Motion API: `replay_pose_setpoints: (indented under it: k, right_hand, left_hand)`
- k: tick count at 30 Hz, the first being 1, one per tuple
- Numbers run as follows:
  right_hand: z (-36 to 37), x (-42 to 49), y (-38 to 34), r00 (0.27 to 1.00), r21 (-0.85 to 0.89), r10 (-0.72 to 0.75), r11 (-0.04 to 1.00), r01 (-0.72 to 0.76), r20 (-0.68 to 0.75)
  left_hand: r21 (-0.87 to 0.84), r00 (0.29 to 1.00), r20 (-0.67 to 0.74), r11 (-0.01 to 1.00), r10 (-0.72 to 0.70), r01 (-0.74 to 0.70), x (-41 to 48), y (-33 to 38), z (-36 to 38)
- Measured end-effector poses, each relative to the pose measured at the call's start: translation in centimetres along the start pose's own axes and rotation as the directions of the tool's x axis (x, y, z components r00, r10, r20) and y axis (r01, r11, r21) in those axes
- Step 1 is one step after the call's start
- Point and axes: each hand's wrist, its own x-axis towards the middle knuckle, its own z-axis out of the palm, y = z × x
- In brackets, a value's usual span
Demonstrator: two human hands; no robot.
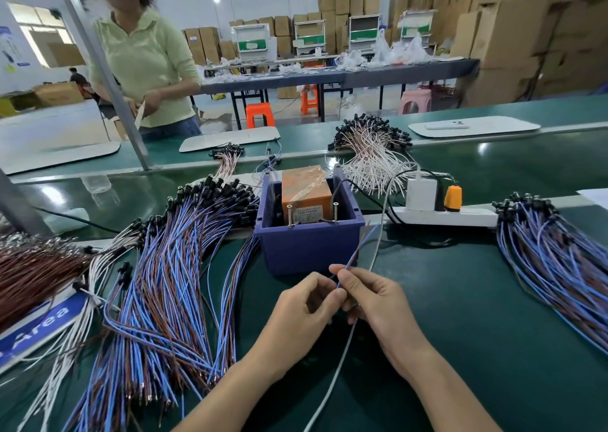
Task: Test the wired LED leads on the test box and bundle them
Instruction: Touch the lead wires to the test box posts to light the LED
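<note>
The test box [309, 250] is a blue plastic bin holding an orange unit, with two upright screws [290, 214] at its front rim. Just in front of it, my left hand [302, 313] and my right hand [371, 296] meet and pinch one LED lead [360, 246] with a blue and a brown wire. Its bare ends point up toward the box's right corner. A large loose pile of blue-brown leads [171, 283] lies to my left. Another heap of blue-brown leads [552, 257] lies at the right.
A white power strip [447, 216] with a charger and an orange plug sits right of the box. A white cable [332, 375] runs under my hands. White-wired leads [371, 155] lie behind the box, brown ones [36, 273] at far left. A person stands beyond the belt.
</note>
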Motion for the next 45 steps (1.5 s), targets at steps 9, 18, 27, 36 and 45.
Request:
replay_pose_setpoints:
  k: [9,18,27,36,45]
  right_hand:
    - [0.0,0.0,0.2,1.0,-0.068,-0.024,0.997,0.024,0.008]
    - [0.0,0.0,0.0,0.999,-0.065,-0.035,0.997,0.034,-0.018]
    - [-0.8,0.8,0.1,0.975,0.131,-0.068,0.987,0.097,-0.21]
    - [-1.6,0.8,-0.1,0.91,0.034,-0.169,0.98,0.197,-0.379]
    - [-1.6,0.7,0.0,0.871,-0.049,-0.189,0.981,0.187,-0.453]
  left_hand:
    - [-0.067,0.999,-0.043,0.997,-0.034,0.031,0.0,0.4,-0.1]
    - [-0.109,0.997,-0.072,0.994,-0.033,0.025,0.3,0.4,-0.6]
    - [0.021,0.932,-0.346,0.994,0.108,-0.108,0.3,0.3,-2.3]
    - [0.013,0.798,-0.602,0.999,-0.032,0.05,0.1,-0.9,-7.8]
    - [0.186,0.843,-0.537,0.979,0.033,0.08,0.5,-1.7,-7.9]
